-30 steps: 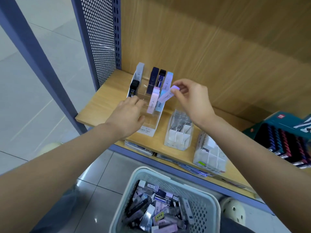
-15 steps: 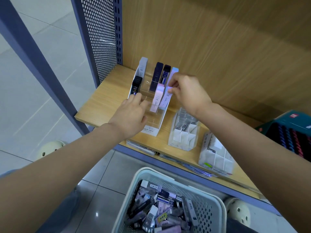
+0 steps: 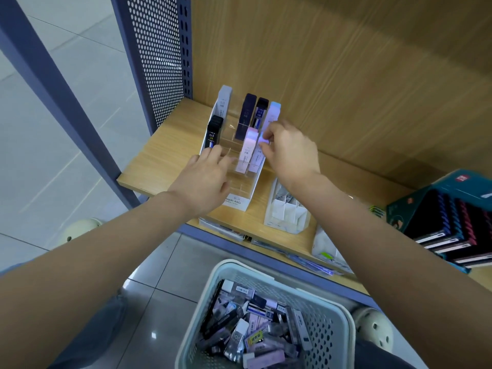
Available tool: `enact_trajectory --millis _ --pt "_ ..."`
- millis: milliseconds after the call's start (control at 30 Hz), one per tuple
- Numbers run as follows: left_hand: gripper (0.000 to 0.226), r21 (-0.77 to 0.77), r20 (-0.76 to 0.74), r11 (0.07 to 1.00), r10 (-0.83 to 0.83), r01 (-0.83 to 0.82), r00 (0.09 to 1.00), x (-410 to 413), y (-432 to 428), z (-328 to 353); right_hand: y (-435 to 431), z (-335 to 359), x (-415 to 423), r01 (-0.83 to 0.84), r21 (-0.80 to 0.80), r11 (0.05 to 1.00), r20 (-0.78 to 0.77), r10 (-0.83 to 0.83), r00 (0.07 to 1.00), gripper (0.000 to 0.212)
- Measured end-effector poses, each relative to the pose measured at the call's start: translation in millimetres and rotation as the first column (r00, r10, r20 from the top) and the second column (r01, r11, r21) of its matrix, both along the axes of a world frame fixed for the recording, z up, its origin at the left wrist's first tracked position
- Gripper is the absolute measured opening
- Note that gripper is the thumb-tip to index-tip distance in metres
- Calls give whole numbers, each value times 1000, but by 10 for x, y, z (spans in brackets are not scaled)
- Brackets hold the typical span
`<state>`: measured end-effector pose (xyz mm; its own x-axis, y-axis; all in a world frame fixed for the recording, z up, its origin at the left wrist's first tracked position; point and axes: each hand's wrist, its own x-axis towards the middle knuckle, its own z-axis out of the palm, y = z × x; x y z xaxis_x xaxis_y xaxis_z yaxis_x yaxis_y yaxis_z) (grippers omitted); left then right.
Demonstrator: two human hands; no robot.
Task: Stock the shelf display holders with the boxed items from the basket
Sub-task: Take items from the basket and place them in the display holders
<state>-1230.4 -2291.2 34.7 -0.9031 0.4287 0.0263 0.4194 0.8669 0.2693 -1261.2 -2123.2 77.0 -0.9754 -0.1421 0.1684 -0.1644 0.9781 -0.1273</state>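
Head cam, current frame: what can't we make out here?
All head view.
Lilac box: right hand covers its top; seated in the clear holder or not, cannot tell.
Holder's front label: left hand hides the start of the print.
Middle holder: right forearm covers its rear; contents unclear.
Basket: bottom edge cuts it off; box print too small to read.
Dark case at right: cut by the frame's right edge.
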Motion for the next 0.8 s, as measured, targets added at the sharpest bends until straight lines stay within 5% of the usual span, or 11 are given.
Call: enact_trajectory --millis 200,267,467,600,800 --pt "34 86 -140 995 -35 48 990 488 -186 -137 53 -183 605 -149 -75 986 -295 121 948 18" --pt "33 76 -110 992 -94 102 990 777 -221 -290 123 -359 913 -215 -73 974 -270 188 944 17" --pt "28 58 107 957 -290 286 951 1503 27 -831 427 -1203 1869 -238 -220 946 185 280 942 15" --pt "35 76 401 978 -208 194 892 1801 291 -1134 614 -1751 2323 -97 -210 973 676 216 704 35" --pt "66 13 707 1000 -10 1 707 1949 512 -1602 716 -2199 2661 -20 -252 967 832 228 506 76"
